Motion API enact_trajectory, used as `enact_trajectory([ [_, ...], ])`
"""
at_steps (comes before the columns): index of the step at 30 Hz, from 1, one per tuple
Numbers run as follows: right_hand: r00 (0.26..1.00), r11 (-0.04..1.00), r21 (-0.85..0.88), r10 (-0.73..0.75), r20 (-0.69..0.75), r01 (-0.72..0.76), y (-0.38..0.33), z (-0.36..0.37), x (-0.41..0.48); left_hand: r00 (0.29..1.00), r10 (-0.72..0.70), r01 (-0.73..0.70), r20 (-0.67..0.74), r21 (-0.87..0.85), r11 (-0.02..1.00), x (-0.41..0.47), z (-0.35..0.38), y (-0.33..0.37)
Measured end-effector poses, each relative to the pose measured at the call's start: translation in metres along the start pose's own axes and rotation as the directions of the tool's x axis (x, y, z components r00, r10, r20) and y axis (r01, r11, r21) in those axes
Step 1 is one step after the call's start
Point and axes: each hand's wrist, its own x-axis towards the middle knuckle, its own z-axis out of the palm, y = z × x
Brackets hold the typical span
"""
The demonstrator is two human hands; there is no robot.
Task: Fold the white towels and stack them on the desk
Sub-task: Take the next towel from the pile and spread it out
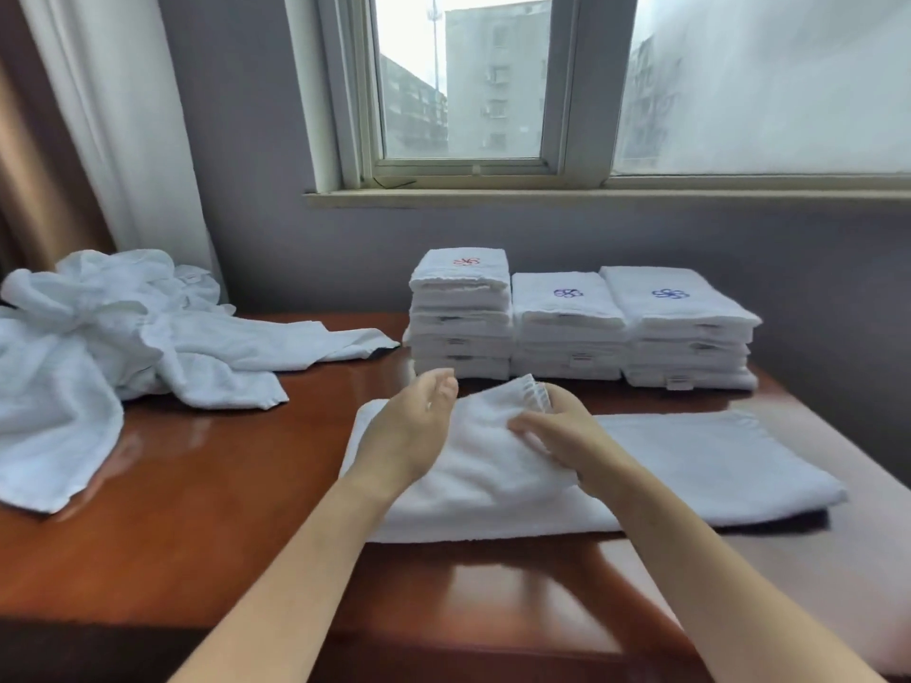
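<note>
A white towel (690, 460) lies folded lengthwise across the brown desk (197, 485), its left end doubled over toward the middle. My right hand (557, 431) grips the raised folded edge of that towel between thumb and fingers. My left hand (409, 431) hovers just above the towel's left end, fingers straight and holding nothing. Behind the towel stand three stacks of folded white towels: a taller one with a red emblem (461, 313) and two with blue emblems, the middle stack (567, 327) and the right stack (685, 332).
A heap of unfolded white towels (98, 337) covers the desk's left side, spilling toward the centre. The wall and a window sill (542, 197) rise right behind the stacks. A curtain (98, 115) hangs at the left. The desk's front edge runs near the bottom.
</note>
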Motion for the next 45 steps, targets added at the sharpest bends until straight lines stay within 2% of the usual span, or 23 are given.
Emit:
enact_trajectory([
  [2,0.996,0.991,-0.103,0.077,-0.043,-0.081,0.009,-0.001,-0.001,0.999,-0.024,0.008,0.045,0.320,0.947,-0.001,0.013,-0.013],
  [4,0.985,0.960,-0.230,0.135,-0.109,-0.157,0.012,0.000,-0.002,0.986,-0.073,-0.029,0.151,0.580,0.814,-0.001,0.027,-0.027],
  [5,0.985,0.922,-0.353,0.122,-0.123,-0.158,0.011,-0.001,-0.002,0.980,-0.088,-0.051,0.179,0.650,0.759,-0.001,0.032,-0.032],
  [6,0.987,0.847,-0.512,0.086,-0.134,-0.143,0.009,-0.002,-0.001,0.977,-0.090,-0.066,0.192,0.679,0.731,-0.001,0.035,-0.036],
  [8,0.988,0.614,-0.787,-0.081,-0.132,-0.055,0.005,-0.004,0.000,0.978,-0.069,-0.088,0.199,0.680,0.728,0.000,0.036,-0.041],
  [9,0.980,0.524,-0.852,-0.179,-0.093,0.015,0.003,-0.002,0.000,0.978,-0.058,-0.098,0.202,0.681,0.726,0.000,0.035,-0.042],
  [10,0.971,0.477,-0.875,-0.237,-0.040,0.080,0.002,0.002,0.000,0.978,-0.051,-0.105,0.204,0.684,0.722,0.000,0.034,-0.042],
  [11,0.971,0.456,-0.881,-0.236,0.020,0.129,0.004,0.007,0.000,0.977,-0.049,-0.109,0.206,0.687,0.719,0.000,0.033,-0.043],
  [14,0.988,0.458,-0.876,-0.059,0.140,0.152,0.023,0.021,-0.004,0.977,-0.061,-0.100,0.203,0.696,0.711,-0.001,0.028,-0.048],
  [17,0.991,0.500,-0.856,-0.051,0.124,0.133,0.039,0.029,-0.003,0.977,-0.066,-0.094,0.202,0.691,0.716,0.002,0.016,-0.056],
  [21,0.991,0.497,-0.857,-0.075,0.114,0.136,0.041,0.053,0.010,0.976,-0.085,-0.083,0.201,0.701,0.708,0.005,-0.004,-0.073],
  [26,0.990,0.500,-0.855,-0.062,0.124,0.138,0.035,0.084,0.018,0.977,-0.183,0.042,0.106,0.750,0.660,0.007,-0.028,-0.090],
  [30,0.996,0.477,-0.874,-0.023,0.090,0.090,0.034,0.078,0.019,0.970,-0.218,0.060,0.112,0.753,0.655,0.005,-0.029,-0.085],
  [33,0.995,0.473,-0.877,0.008,0.102,0.086,0.036,0.062,0.014,0.960,-0.235,0.026,0.150,0.792,0.610,0.008,-0.030,-0.074],
  [35,0.995,0.476,-0.876,0.010,0.097,0.080,0.038,0.046,0.010,0.963,-0.187,-0.039,0.196,0.783,0.621,0.013,-0.021,-0.058],
  [39,0.999,0.446,-0.894,-0.045,0.029,0.047,0.043,0.004,0.001,0.958,0.012,-0.206,0.286,0.660,0.723,0.020,0.028,-0.011],
  [45,0.981,0.371,-0.914,-0.045,-0.191,-0.161,0.057,-0.080,-0.019,0.888,0.181,-0.401,0.422,0.519,0.755,0.027,0.105,0.041],
])
